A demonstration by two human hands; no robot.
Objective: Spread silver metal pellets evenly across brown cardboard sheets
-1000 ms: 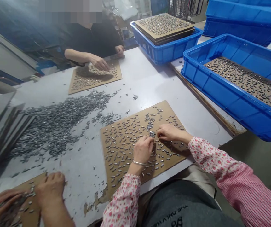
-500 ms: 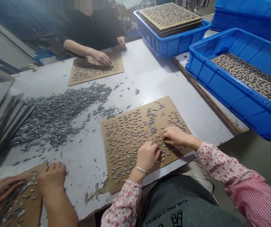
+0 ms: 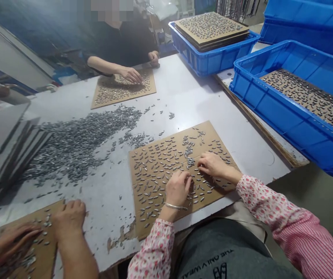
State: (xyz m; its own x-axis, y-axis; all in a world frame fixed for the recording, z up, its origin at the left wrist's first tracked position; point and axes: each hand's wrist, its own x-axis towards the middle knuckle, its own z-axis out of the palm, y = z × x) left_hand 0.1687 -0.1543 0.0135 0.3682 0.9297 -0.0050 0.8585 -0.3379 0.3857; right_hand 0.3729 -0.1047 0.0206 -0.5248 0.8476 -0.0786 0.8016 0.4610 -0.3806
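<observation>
A brown cardboard sheet lies in front of me, dotted with rows of small grey oval metal pieces. My left hand, a bangle at its wrist, rests on the sheet with fingers curled and fingertips on the pieces. My right hand lies beside it, fingers bent, pinching at the pieces near a small cluster. What either hand grips is too small to make out.
A large loose heap of the grey pieces spreads over the white table. One person's hands work a sheet at the near left, another's across the table. Blue crates holding filled sheets stand right. Stacked boards lie left.
My hands shifted slightly over the sheet, the left drawing back toward me then forward again, the right staying near the cluster. The view tilted a little; the other people's hands kept working.
</observation>
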